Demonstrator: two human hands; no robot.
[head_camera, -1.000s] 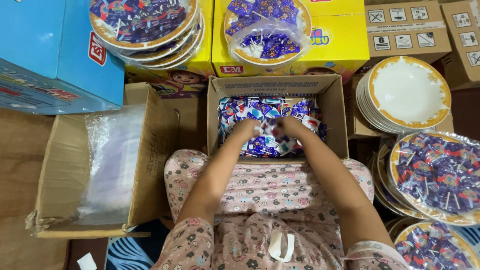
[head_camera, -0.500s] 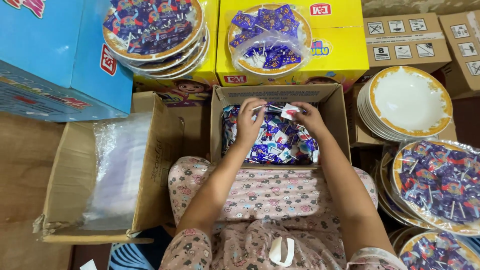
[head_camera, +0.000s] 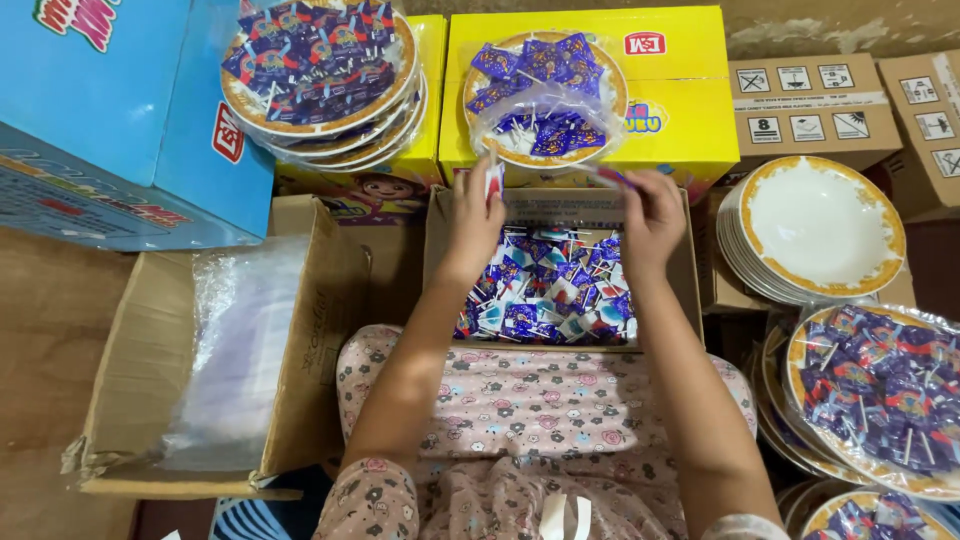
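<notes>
My left hand (head_camera: 475, 215) is raised over the far rim of an open cardboard box (head_camera: 440, 250) and pinches a wrapped lollipop (head_camera: 494, 180). My right hand (head_camera: 650, 215) holds another wrapped lollipop (head_camera: 610, 176) beside it. Blue, white and red wrapped lollipops (head_camera: 545, 295) fill the box below both hands. Just beyond the hands, on a yellow carton (head_camera: 680, 110), sits a gold-rimmed plate (head_camera: 545, 100) partly filled with lollipops inside a clear plastic bag.
A stack of bagged, filled plates (head_camera: 325, 75) stands far left. Empty gold-rimmed plates (head_camera: 815, 225) are stacked at right, filled ones (head_camera: 875, 395) below them. A cardboard box of clear plastic bags (head_camera: 235, 350) lies left. Blue cartons (head_camera: 110, 110) are far left, brown cartons (head_camera: 820, 110) far right.
Both hands have lifted out of the lollipop box, each with a lollipop, and moved away from me towards the partly filled plate on the yellow carton.
</notes>
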